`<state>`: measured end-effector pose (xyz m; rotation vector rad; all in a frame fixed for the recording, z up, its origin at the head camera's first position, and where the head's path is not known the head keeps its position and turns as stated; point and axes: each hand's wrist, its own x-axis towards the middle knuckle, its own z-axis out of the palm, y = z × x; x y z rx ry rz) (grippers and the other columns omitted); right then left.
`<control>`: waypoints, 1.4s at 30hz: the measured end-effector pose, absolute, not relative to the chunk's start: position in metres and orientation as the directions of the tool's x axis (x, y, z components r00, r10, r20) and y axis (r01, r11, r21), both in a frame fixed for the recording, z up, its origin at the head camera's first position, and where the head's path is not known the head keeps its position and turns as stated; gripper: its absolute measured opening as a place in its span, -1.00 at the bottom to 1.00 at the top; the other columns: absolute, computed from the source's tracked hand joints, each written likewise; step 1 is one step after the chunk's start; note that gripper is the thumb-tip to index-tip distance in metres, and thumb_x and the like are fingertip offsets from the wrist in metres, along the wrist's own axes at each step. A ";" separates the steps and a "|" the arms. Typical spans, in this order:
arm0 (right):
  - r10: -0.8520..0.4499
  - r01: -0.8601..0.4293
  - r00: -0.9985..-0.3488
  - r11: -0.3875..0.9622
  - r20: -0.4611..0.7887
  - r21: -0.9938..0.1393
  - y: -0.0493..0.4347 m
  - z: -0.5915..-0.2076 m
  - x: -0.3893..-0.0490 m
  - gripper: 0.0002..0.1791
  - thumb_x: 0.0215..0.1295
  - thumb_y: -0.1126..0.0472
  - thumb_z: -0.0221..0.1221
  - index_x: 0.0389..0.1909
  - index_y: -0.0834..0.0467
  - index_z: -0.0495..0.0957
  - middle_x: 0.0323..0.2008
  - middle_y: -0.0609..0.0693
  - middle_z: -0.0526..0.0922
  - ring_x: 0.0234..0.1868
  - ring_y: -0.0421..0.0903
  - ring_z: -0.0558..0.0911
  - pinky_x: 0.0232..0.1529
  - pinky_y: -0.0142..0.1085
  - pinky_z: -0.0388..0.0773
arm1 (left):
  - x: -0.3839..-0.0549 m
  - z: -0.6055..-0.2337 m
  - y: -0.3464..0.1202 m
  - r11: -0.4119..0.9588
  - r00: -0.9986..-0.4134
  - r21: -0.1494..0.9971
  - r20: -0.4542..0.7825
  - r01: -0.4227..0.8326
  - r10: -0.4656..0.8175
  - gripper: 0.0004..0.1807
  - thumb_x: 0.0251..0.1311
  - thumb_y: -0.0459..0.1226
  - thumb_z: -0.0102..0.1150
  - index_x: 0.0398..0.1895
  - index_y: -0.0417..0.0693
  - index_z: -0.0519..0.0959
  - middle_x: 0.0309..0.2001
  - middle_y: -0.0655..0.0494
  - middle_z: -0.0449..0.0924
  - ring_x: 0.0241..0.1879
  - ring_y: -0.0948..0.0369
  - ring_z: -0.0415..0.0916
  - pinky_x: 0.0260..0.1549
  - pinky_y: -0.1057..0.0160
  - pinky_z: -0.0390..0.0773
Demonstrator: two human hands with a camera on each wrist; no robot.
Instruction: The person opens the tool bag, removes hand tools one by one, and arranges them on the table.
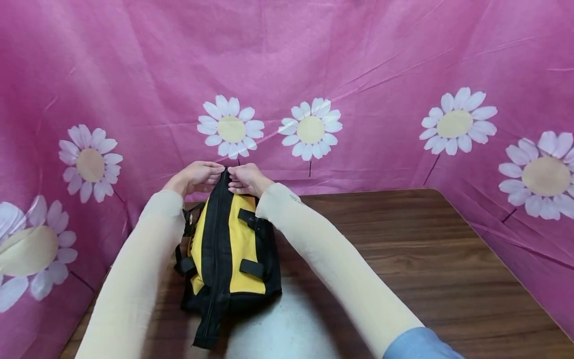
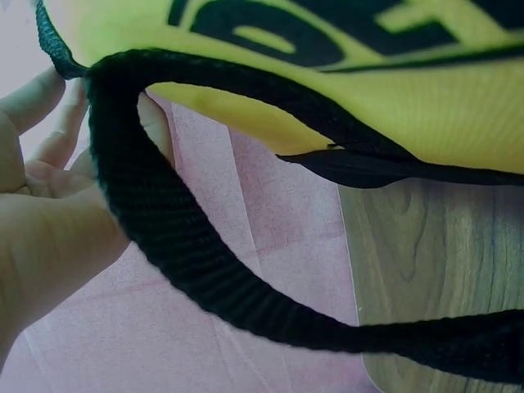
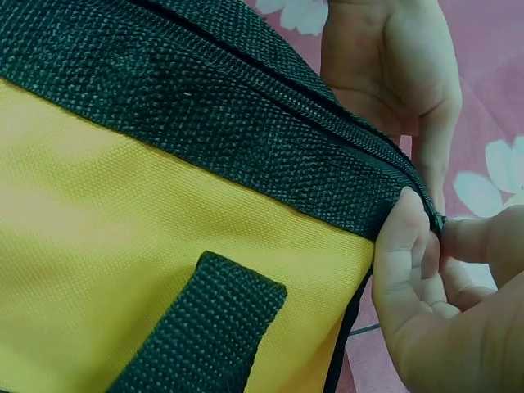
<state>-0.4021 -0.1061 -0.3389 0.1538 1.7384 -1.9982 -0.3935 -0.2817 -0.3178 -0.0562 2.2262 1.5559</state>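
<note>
A yellow and black tool bag [image 1: 244, 234] stands on the table, with a black zipper [image 1: 216, 249] running along its top. Both hands meet at the bag's far end. In the right wrist view, my right hand [image 3: 458, 303] pinches the zipper pull [image 3: 440, 222] at the end of the zipper, whose teeth are meshed along the visible stretch. My left hand [image 1: 200, 175] grips the black fabric at that same end from the other side; its fingertips are partly hidden. A black webbing handle [image 2: 188, 254] loops past the left hand in the left wrist view.
The brown wood-grain table [image 1: 385, 239] extends to the right of the bag. A pink curtain [image 1: 358, 60] with white daisies hangs behind and along both sides. The zipper's near end forms a black fabric tab [image 1: 207, 335] jutting toward the front. Black webbing straps [image 1: 252, 268] cross the bag's side.
</note>
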 end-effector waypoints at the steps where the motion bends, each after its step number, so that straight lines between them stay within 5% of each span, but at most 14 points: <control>1: -0.280 0.415 -0.880 -0.060 -0.384 -0.908 -0.106 -0.338 -0.402 -0.81 0.47 0.15 0.22 -0.15 0.22 0.61 -0.42 0.01 0.61 -0.53 -0.11 0.60 -0.45 -0.32 0.65 | -0.393 -0.317 -0.282 0.380 -0.913 0.886 -0.358 -0.266 0.195 -0.40 0.57 -0.14 -0.04 0.54 -0.20 0.20 0.11 0.08 0.64 0.00 0.28 0.60 0.26 0.03 0.41; 8: -0.269 0.355 -0.901 -0.002 -0.342 -0.935 -0.107 -0.335 -0.396 -0.79 0.35 0.12 0.35 -0.23 0.21 0.69 -0.56 0.01 0.54 -0.63 -0.16 0.54 -0.50 -0.32 0.64 | -0.395 -0.312 -0.280 0.371 -0.904 0.882 -0.380 -0.290 0.197 -0.39 0.58 -0.09 -0.06 0.49 -0.32 0.25 0.39 -0.25 0.32 0.39 -0.01 0.33 0.33 0.00 0.32; 15: -0.188 0.285 -0.938 0.055 -0.290 -0.957 -0.118 -0.340 -0.388 -0.73 0.23 0.07 0.44 -0.30 0.21 0.69 -0.61 0.00 0.49 -0.70 -0.19 0.49 -0.59 -0.34 0.60 | -0.396 -0.310 -0.286 0.344 -0.880 0.868 -0.436 -0.357 0.189 -0.37 0.58 -0.05 -0.09 0.48 -0.33 0.26 0.42 -0.25 0.30 0.40 -0.05 0.30 0.33 0.02 0.33; 18: -0.153 0.272 -0.947 0.076 -0.281 -0.959 -0.122 -0.343 -0.387 -0.76 0.27 0.08 0.41 -0.35 0.19 0.67 -0.68 -0.04 0.42 -0.73 -0.21 0.43 -0.62 -0.37 0.57 | -0.395 -0.313 -0.287 0.375 -0.885 0.863 -0.428 -0.340 0.182 -0.36 0.56 -0.02 -0.05 0.45 -0.33 0.31 0.33 -0.21 0.46 0.28 0.03 0.46 0.29 0.04 0.39; 23: -0.157 0.246 -0.955 0.050 -0.251 -0.968 -0.123 -0.353 -0.386 -0.78 0.36 0.14 0.31 -0.41 0.18 0.60 -0.65 -0.09 0.40 -0.69 -0.22 0.41 -0.62 -0.39 0.56 | -0.399 -0.320 -0.284 0.346 -0.886 0.864 -0.437 -0.365 0.156 -0.45 0.50 0.01 0.04 0.28 -0.25 0.48 -0.19 0.12 0.73 -0.14 0.27 0.66 0.17 0.09 0.51; 30: -0.222 0.155 -0.963 0.018 -0.155 -0.988 -0.122 -0.362 -0.381 -0.84 0.48 0.16 0.19 -0.15 0.19 0.62 -0.45 -0.01 0.51 -0.57 -0.19 0.42 -0.60 -0.37 0.57 | -0.402 -0.321 -0.279 0.267 -0.877 0.867 -0.465 -0.422 0.124 -0.56 0.50 -0.02 0.00 0.18 -0.15 0.52 -0.45 0.23 0.68 -0.36 0.34 0.62 -0.02 0.20 0.55; 35: -0.225 0.165 -0.959 0.048 -0.172 -0.985 -0.122 -0.362 -0.377 -0.88 0.48 0.16 0.16 -0.21 0.11 0.61 -0.44 0.03 0.50 -0.64 -0.22 0.30 -0.65 -0.35 0.52 | -0.402 -0.319 -0.277 0.246 -0.871 0.866 -0.474 -0.435 0.128 -0.71 0.50 -0.10 -0.09 -0.26 -0.02 0.58 -0.50 0.21 0.68 -0.43 0.30 0.62 -0.21 0.26 0.59; 38: -0.242 0.187 -0.950 0.064 -0.197 -0.980 -0.120 -0.360 -0.379 -0.88 0.49 0.16 0.14 -0.24 0.10 0.60 -0.45 0.01 0.45 -0.64 -0.21 0.27 -0.64 -0.30 0.56 | -0.401 -0.315 -0.274 0.263 -0.868 0.865 -0.474 -0.427 0.149 -0.66 0.50 -0.17 -0.12 -0.38 0.00 0.61 -0.50 0.16 0.71 -0.42 0.27 0.67 -0.19 0.26 0.61; 42: -0.310 0.194 -0.927 0.084 -0.210 -0.977 -0.114 -0.356 -0.383 -0.88 0.50 0.19 0.10 -0.23 0.11 0.56 -0.45 -0.02 0.42 -0.59 -0.17 0.29 -0.57 -0.24 0.61 | -0.403 -0.307 -0.269 0.305 -0.880 0.863 -0.457 -0.403 0.131 -0.64 0.55 -0.18 -0.11 -0.42 -0.04 0.59 -0.69 0.22 0.49 -0.57 0.32 0.52 -0.24 0.28 0.57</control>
